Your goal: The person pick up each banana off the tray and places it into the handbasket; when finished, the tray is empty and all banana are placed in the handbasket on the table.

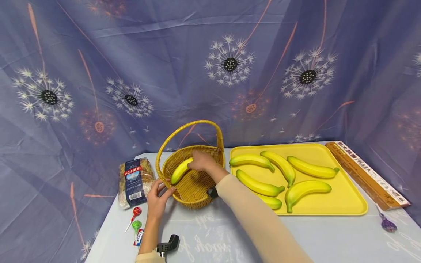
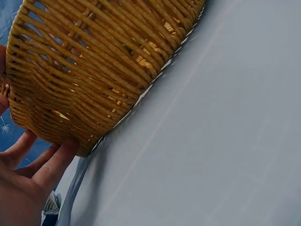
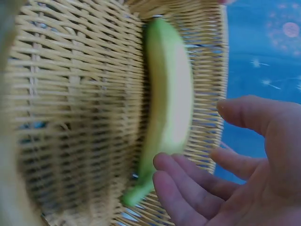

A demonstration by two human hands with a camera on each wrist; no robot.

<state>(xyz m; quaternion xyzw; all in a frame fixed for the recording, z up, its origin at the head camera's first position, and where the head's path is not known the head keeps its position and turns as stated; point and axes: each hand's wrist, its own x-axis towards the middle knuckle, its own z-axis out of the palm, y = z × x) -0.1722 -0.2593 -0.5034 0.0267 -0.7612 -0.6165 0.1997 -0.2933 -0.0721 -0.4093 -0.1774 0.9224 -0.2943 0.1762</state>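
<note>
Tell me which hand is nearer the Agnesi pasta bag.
Left. The left hand, on the wicker basket, is beside the Agnesi pasta bag; the right hand is farther right, inside the basket.

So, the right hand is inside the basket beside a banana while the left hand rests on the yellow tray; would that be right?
Not quite: the left hand touches the basket, not the yellow tray, as the head view shows. The right hand is inside, beside a banana.
</note>
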